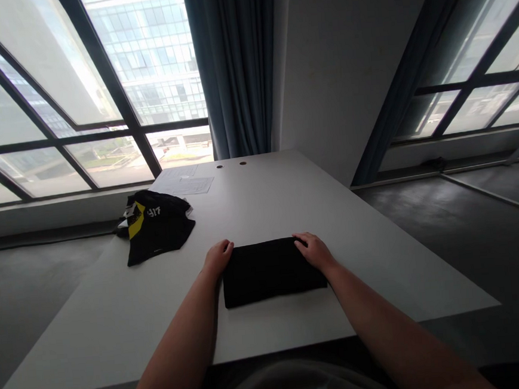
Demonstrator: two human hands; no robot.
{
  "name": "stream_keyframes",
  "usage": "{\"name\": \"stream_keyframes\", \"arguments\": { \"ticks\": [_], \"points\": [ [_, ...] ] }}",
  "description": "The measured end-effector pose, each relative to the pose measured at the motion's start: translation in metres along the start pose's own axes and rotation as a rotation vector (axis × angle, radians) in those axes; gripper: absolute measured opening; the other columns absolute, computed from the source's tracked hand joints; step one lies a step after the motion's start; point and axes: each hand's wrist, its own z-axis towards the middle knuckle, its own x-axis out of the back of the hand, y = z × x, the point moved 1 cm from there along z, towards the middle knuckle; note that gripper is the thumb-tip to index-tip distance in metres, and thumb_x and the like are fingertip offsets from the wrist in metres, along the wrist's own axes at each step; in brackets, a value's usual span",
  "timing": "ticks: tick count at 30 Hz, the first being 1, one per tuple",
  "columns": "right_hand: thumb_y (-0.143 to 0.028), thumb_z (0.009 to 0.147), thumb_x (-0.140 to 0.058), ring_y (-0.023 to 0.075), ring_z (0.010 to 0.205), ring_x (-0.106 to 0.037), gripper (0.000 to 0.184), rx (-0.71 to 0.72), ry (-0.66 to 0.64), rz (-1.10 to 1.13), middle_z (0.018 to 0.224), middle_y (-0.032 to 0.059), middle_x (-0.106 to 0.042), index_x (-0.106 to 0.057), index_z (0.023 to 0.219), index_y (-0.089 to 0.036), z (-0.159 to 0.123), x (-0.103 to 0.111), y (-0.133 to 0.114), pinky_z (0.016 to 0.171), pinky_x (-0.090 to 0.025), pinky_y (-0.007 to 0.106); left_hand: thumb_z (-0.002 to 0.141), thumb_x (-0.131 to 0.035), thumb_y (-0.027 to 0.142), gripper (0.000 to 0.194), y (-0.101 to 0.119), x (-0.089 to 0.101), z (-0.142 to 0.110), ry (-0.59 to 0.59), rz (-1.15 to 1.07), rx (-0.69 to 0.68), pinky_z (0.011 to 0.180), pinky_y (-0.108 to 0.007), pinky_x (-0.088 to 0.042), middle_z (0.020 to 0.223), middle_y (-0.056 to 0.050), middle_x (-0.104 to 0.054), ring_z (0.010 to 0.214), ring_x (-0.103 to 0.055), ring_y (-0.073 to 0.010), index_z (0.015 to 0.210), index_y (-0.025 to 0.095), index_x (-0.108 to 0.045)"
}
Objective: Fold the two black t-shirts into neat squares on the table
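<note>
White table (260, 206), with a folded black cloth (270, 274) lying flat near its front edge. Rumpled black garment (166, 229) with yellow and white print is off to the left, papers (196, 185) just past it. Left hand (218, 257) and right hand (314, 251) are well apart, one at each far corner of the cloth, can't tell if they're actually pinching it tbh.

The left forearm (176, 339), bare, slants forward and inward; the right forearm (386, 322), also bare, mirrors it from the other side. The left hand (218, 259) and right hand (315, 252) are nearly level and apart, fingers curled, each thumb on the inner side.
</note>
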Motion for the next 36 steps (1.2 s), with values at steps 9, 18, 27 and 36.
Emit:
{"name": "stream_keyframes", "arguments": {
  "ticks": [9,18,27,36],
  "points": [
    [-0.031,0.096,-0.053,0.026,0.12,-0.066,0.037,-0.021,-0.006,-0.012,0.126,0.0107,-0.074,-0.075,0.124,-0.02,-0.0002,0.0023,-0.0041,0.111,-0.047,0.044,0.103,-0.045,0.042,0.031,0.0019,0.0028,-0.002,-0.01,-0.017,0.005,0.083,-0.032,-0.045,0.098,-0.005,-0.075,0.093,-0.066,-0.0224,0.095,0.024,-0.069],
    [-0.032,0.097,-0.052,0.0268,0.12,-0.065,0.039,-0.018,-0.007,-0.022,0.126,0.0133,-0.073,-0.074,0.125,-0.016,0.0,-0.0008,-0.0004,0.113,-0.045,0.044,0.102,-0.048,0.042,0.028,0.0014,0.0014,-0.0023,0.028,-0.067,0.025,0.089,-0.031,-0.047,0.111,-0.005,-0.075,0.099,-0.067,-0.0208,0.106,0.025,-0.068],
    [-0.031,0.097,-0.054,0.0263,0.12,-0.065,0.038,-0.012,0.002,-0.023,0.125,0.0127,-0.073,-0.075,0.125,-0.017,0.0006,-0.0029,0.0021,0.112,-0.046,0.043,0.105,-0.037,0.053,0.045,0.0045,0.0046,-0.0044,0.036,-0.037,0.133,0.08,-0.033,-0.046,0.097,-0.007,-0.078,0.096,-0.07,-0.0264,0.096,0.025,-0.071],
    [-0.031,0.096,-0.054,0.0268,0.118,-0.066,0.037,-0.024,0.006,-0.015,0.123,0.0133,-0.074,-0.075,0.124,-0.017,0.0006,-0.0018,-0.0008,0.111,-0.047,0.043,0.103,-0.045,0.044,0.033,0.0052,0.0033,-0.0034,0.026,0.002,0.133,0.077,-0.032,-0.043,0.093,-0.006,-0.076,0.092,-0.069,-0.0249,0.093,0.026,-0.07]
  ]
}}
